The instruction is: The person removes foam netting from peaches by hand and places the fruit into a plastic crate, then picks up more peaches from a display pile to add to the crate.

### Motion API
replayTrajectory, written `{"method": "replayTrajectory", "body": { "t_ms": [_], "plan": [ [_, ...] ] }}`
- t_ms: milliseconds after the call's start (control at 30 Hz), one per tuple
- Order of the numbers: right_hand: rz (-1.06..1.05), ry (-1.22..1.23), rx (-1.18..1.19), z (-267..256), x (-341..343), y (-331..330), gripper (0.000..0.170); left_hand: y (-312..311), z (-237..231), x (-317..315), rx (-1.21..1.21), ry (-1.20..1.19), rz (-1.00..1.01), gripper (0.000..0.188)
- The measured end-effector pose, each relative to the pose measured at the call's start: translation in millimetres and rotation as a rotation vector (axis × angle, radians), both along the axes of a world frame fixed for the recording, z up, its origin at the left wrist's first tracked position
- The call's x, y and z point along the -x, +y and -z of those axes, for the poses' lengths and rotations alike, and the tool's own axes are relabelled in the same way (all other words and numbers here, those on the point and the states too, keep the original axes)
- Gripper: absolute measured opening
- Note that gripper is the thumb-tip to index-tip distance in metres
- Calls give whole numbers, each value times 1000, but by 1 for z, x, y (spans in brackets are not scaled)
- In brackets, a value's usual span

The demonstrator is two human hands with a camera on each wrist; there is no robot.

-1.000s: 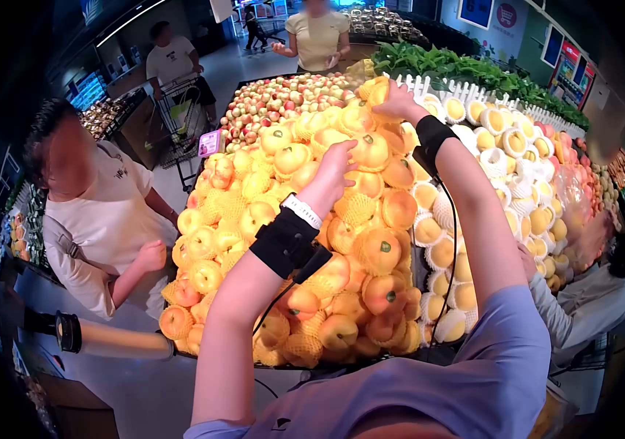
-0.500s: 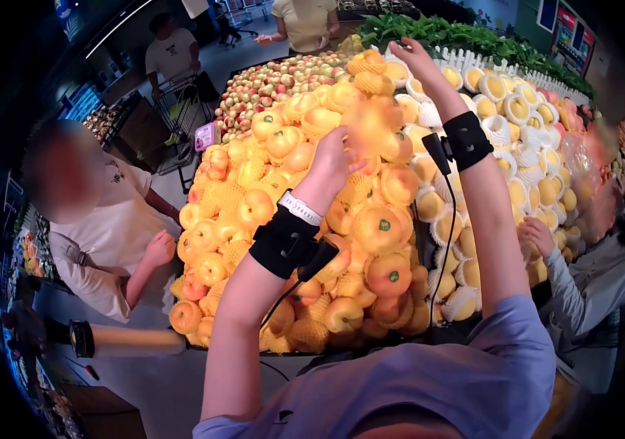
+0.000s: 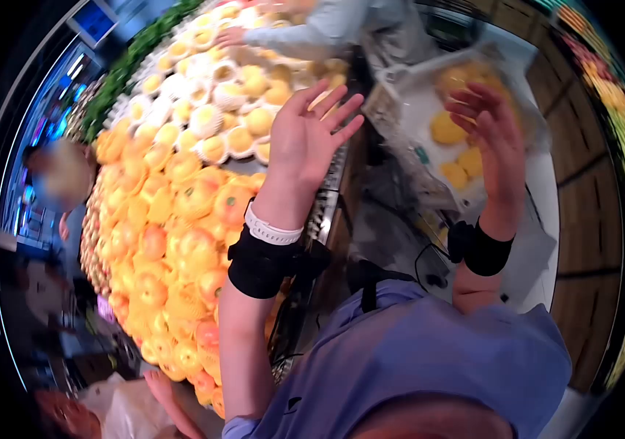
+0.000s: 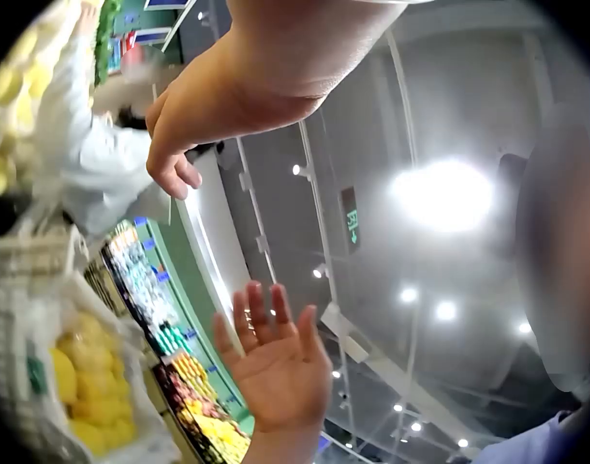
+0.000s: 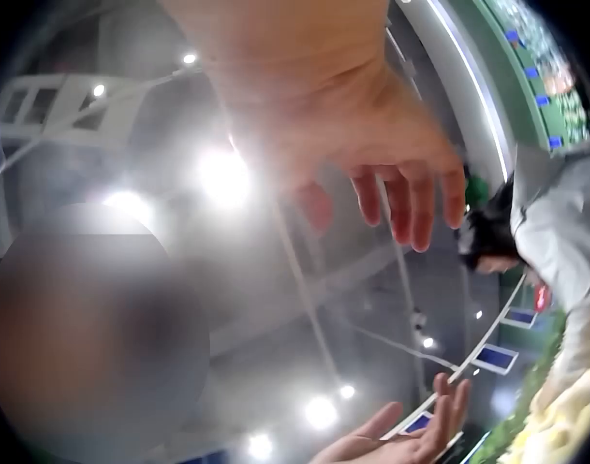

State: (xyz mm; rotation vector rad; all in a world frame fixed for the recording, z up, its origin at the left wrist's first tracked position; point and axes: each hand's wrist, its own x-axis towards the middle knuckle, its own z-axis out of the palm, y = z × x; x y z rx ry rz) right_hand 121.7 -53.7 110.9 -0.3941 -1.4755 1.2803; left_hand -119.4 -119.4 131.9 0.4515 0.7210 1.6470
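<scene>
Both hands are raised and hold nothing. In the head view the left hand (image 3: 303, 139), palm up with fingers spread, is above the edge of the fruit display, beside white-netted yellow fruit (image 3: 241, 139). The right hand (image 3: 494, 139) is over a plastic-lined crate (image 3: 411, 110) with yellow fruit (image 3: 446, 128) in it, its fingers slightly bent. From the left wrist view, the left hand (image 4: 208, 106) is near the top and the right hand (image 4: 280, 382) shows its palm below. The right wrist view has the right hand (image 5: 353, 135) with fingers hanging loosely and part of the left hand (image 5: 406, 440).
Orange fruit in yellow nets (image 3: 173, 249) fills the display's near part. A person in a pale sleeve (image 3: 312, 33) reaches over the white-netted fruit at the top. Other people stand at the left and lower left. Produce shelves (image 3: 612, 110) line the right edge.
The head view has turned to the right. Both hands have moved away from above the netted fruit, the right one to over the crate, which has come into view.
</scene>
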Motion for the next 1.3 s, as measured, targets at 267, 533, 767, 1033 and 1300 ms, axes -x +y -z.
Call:
{"method": "replayTrajectory", "body": {
  "t_ms": [267, 533, 767, 1033, 1300],
  "plan": [
    [806, -240, 266, 59, -209, -17, 37, 76, 73, -151, 153, -160, 410, 34],
    [314, -934, -64, 83, -139, 104, 59, 135, 171, -155, 405, -363, 141, 35],
    [266, -1673, -170, 167, -29, 209, 88, 147, 202, -148, 364, -324, 102, 48],
    [139, -1413, 238, 203, -38, 251, 87, 146, 213, -140, 304, -243, 204, 55],
    [201, -611, -83, 121, -69, 135, 34, 149, 164, -176, 11, 75, 269, 71]
  ]
}}
